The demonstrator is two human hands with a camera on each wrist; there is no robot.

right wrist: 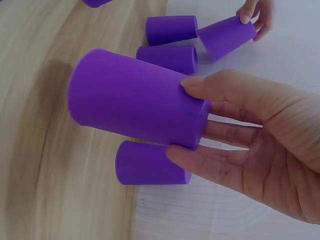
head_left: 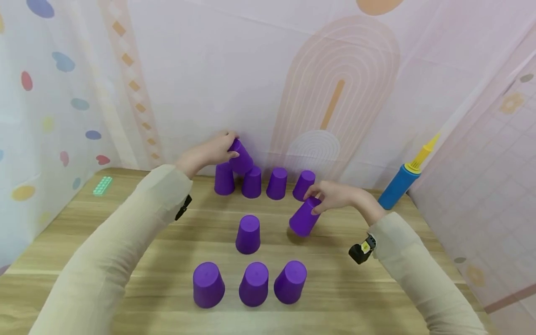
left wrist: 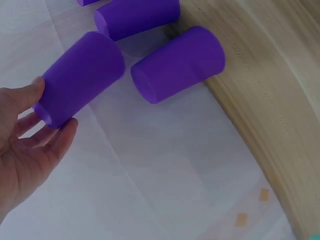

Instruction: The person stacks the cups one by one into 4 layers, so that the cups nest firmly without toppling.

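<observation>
Three purple cups [head_left: 254, 284] stand upside down in a row at the near edge of the wooden counter [head_left: 104, 260], close beside one another. Behind them a single cup [head_left: 248, 234] stands upside down on its own, near the middle of the counter.

To its right, the right hand [head_left: 335, 195] holds a tilted cup [head_left: 304, 217] by its closed end, thumb on one side and fingertips on the other; the grip is grasping this cup, whose open rim hangs just above the counter. The right wrist view shows the same hold, the cup pinched at its base.

Along the back of the counter, against the pale patterned backdrop [head_left: 234, 70], four more cups [head_left: 277, 183] stand upside down in a line. Over the left end of that line the left hand [head_left: 213, 150] grips a lifted cup [head_left: 240, 157] by its closed end, tilted, above the two leftmost cups; whether it touches them I cannot tell. The left wrist view shows thumb and fingers curled about its base.

At the far right a blue and yellow pump [head_left: 404, 179] leans at the counter's edge. A small green block [head_left: 102, 185] lies at the far left.
</observation>
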